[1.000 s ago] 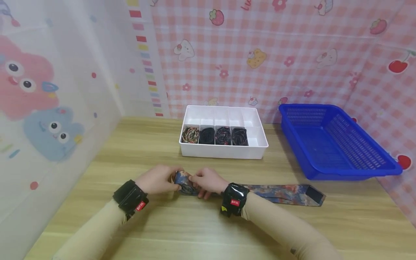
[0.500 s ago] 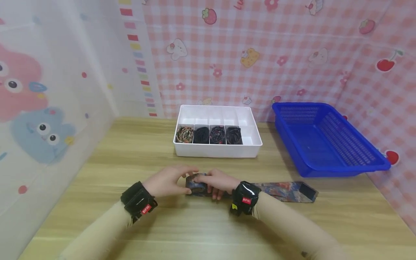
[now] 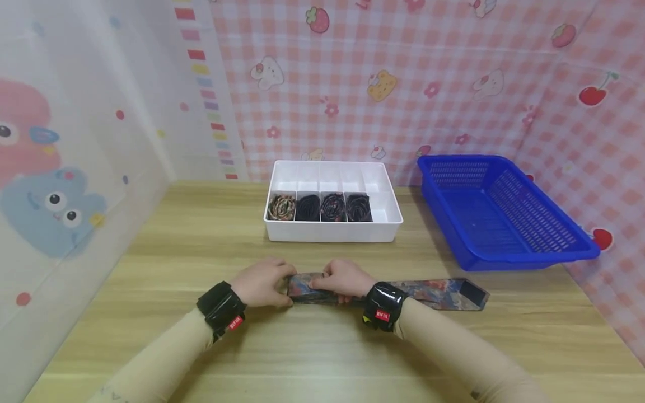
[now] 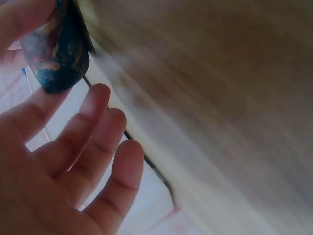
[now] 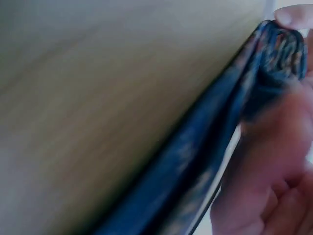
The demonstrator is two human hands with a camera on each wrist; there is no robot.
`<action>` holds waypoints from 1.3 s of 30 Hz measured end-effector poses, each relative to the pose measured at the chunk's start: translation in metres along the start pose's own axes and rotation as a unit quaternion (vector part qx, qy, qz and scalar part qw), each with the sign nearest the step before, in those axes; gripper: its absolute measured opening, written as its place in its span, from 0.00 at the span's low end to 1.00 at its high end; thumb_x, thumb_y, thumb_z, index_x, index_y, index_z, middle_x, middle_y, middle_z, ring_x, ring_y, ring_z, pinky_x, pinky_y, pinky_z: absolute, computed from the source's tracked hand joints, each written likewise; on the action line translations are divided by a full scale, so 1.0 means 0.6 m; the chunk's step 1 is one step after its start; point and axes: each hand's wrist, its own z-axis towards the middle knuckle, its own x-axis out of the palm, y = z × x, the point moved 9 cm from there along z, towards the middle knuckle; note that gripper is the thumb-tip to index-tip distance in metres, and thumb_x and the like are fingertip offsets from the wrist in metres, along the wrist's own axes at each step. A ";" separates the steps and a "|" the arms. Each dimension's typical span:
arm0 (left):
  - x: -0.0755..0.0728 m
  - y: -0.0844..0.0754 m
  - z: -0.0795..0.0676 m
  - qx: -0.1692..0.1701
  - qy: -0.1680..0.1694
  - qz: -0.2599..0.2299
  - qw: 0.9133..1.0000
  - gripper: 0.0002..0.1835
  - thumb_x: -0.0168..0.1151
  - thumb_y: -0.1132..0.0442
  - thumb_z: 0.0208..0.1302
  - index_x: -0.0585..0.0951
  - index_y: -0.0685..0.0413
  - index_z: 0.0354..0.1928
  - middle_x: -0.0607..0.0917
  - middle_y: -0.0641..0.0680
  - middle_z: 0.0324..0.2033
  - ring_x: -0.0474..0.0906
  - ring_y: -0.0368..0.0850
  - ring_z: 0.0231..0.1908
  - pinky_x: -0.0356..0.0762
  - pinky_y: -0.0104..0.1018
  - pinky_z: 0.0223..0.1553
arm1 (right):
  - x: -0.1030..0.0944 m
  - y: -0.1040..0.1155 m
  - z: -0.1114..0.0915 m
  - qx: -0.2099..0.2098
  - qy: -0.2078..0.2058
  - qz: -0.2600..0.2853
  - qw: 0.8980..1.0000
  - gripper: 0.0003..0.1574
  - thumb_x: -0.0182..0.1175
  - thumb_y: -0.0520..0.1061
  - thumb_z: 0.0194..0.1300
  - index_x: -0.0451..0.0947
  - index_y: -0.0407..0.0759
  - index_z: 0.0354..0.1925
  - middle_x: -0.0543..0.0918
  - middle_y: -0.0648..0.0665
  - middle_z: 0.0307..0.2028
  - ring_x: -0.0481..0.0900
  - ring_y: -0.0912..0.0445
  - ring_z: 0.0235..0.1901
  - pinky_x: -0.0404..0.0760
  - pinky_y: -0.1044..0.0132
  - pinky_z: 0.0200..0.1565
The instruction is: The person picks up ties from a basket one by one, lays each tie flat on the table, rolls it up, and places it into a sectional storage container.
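A blue floral necktie (image 3: pixel 437 293) lies across the table, partly rolled up at its left end; its dark-backed tip points right. My left hand (image 3: pixel 263 282) holds the left edge of the roll between thumb and index finger. In the left wrist view the other fingers are spread loosely beside the necktie (image 4: pixel 61 56). My right hand (image 3: pixel 349 279) pinches the necktie just right of the roll, thumb on top. The right wrist view shows the coiled layers and the folded length of the necktie (image 5: pixel 195 142) trailing off. Some right fingers are blurred.
Behind the hands stands a white divided box (image 3: pixel 332 231). Several rolled dark or patterned ties (image 3: pixel 308 207) fill front compartments, while the front right one is empty. A blue plastic basket (image 3: pixel 509 259) sits at the back right. Patterned cloth (image 3: pixel 322 84) hangs along the back and sides.
The head view has shifted slightly right. Both hands have moved a little right along the necktie with the roll. The left fingers, loose half a second ago, now close on its edge.
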 end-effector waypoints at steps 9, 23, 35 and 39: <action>-0.035 0.018 -0.025 -0.034 -0.014 -0.070 0.997 0.28 0.69 0.62 0.47 0.76 0.56 0.54 0.79 0.45 0.30 0.73 0.38 0.28 0.73 0.34 0.29 | 0.027 0.034 0.018 -0.028 0.008 0.059 0.998 0.23 0.58 0.53 0.66 0.71 0.44 0.18 0.70 0.51 0.10 0.69 0.60 0.06 0.68 0.69 0.10; -0.043 -0.039 0.002 0.048 -0.020 -0.112 0.992 0.35 0.71 0.60 0.55 0.70 0.57 0.65 0.83 0.52 0.49 0.79 0.44 0.45 0.77 0.42 0.45 | 0.034 -0.013 -0.010 0.072 0.086 0.201 0.973 0.35 0.54 0.69 0.62 0.74 0.40 0.21 0.74 0.46 0.16 0.68 0.60 0.08 0.69 0.70 0.11; 0.012 -0.028 0.022 0.052 0.024 -0.080 0.995 0.45 0.77 0.60 0.42 0.69 0.59 0.65 0.79 0.58 0.55 0.76 0.51 0.52 0.72 0.48 0.55 | 0.036 -0.031 -0.021 0.080 0.103 0.244 0.961 0.32 0.56 0.68 0.63 0.80 0.39 0.33 0.74 0.48 0.16 0.66 0.62 0.08 0.66 0.71 0.11; 0.011 -0.028 0.025 0.054 0.029 -0.085 0.995 0.42 0.76 0.61 0.43 0.70 0.55 0.65 0.80 0.55 0.53 0.77 0.49 0.50 0.73 0.46 0.53 | 0.032 -0.034 -0.020 0.078 0.092 0.235 0.964 0.32 0.56 0.68 0.62 0.79 0.41 0.28 0.73 0.49 0.15 0.65 0.62 0.07 0.65 0.71 0.11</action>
